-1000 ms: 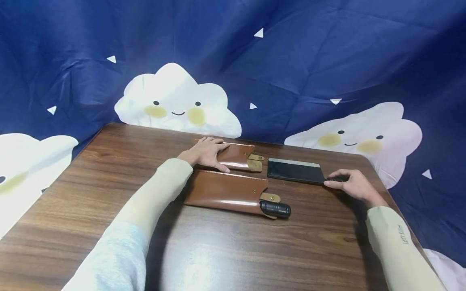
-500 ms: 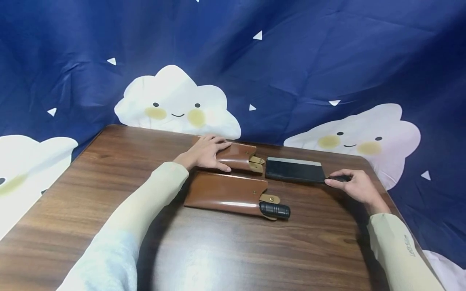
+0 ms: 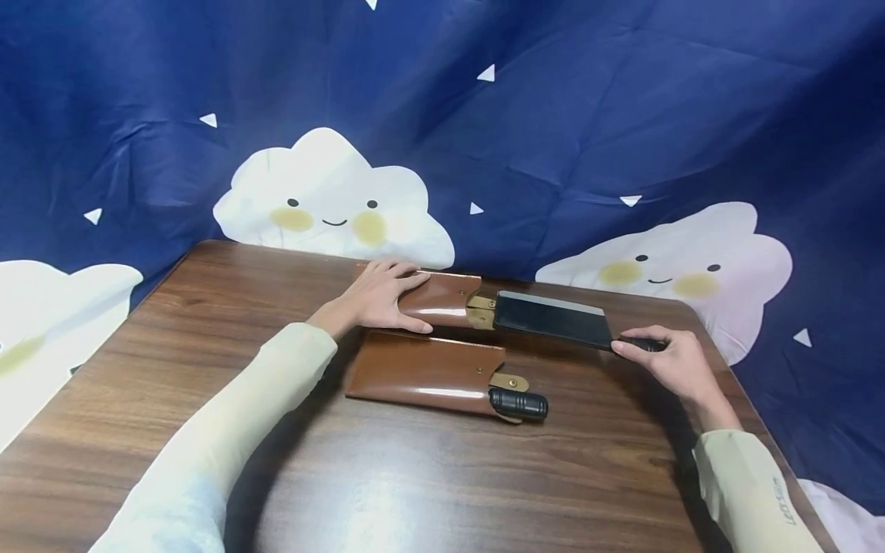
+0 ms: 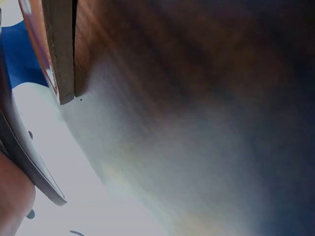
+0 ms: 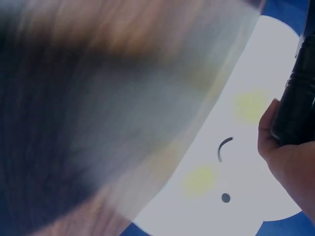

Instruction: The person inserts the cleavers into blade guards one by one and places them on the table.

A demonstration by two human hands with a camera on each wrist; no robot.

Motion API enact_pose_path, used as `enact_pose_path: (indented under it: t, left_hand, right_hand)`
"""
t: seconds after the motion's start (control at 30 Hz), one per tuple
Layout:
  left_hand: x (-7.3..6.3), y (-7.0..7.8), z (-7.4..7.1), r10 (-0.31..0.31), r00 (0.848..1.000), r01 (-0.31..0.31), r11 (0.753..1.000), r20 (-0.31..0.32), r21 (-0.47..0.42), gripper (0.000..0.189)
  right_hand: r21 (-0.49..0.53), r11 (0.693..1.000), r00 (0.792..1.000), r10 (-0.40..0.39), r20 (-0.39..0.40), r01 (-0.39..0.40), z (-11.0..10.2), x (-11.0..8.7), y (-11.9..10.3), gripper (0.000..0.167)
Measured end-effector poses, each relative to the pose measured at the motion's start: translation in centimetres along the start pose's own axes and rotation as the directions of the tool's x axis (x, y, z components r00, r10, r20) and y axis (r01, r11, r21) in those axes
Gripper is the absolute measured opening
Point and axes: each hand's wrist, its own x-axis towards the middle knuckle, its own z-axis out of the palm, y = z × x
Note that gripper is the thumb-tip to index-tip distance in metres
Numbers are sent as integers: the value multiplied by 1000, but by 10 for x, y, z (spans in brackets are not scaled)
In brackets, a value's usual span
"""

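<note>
In the head view, my left hand (image 3: 376, 298) holds the far brown leather sheath (image 3: 442, 298), fingers spread over its top and thumb along its near side. My right hand (image 3: 674, 359) pinches the black handle of a cleaver (image 3: 551, 317) with a dark blade and silvery edge. The blade's front end meets the tan strap at the sheath's mouth; whether it has entered cannot be told. Closer to me lies a second brown sheath (image 3: 422, 372) with a ridged black handle (image 3: 518, 403) sticking out. The right wrist view shows the cleaver's handle (image 5: 298, 98) in my fingers.
Everything lies on a wood-grain table (image 3: 442, 484). A dark blue curtain (image 3: 512, 138) with printed clouds hangs behind its far edge. The nearer sheath lies just in front of my left hand.
My right hand has brought the cleaver leftward to the far sheath, narrowing the gap, with its blade now tilted up slightly. My left hand stays on that sheath. The nearer sheath keeps its place.
</note>
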Motion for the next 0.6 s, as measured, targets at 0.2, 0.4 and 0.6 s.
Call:
enact_pose_path:
  t: [0.2, 0.4, 0.6]
  left_hand:
    - [-14, 3, -3, 6, 999, -7, 1000, -42, -11, 110]
    - [-23, 9, -10, 28, 998, -28, 1000, -63, -6, 111]
    - [-26, 12, -16, 45, 997, -44, 999, -65, 16, 111]
  right_hand:
    - [-27, 996, 996, -81, -34, 80, 5, -4, -17, 31]
    - [-16, 994, 992, -111, -52, 110, 9, -8, -33, 28]
    - [-7, 992, 990, -130, -58, 130, 13, -11, -42, 25]
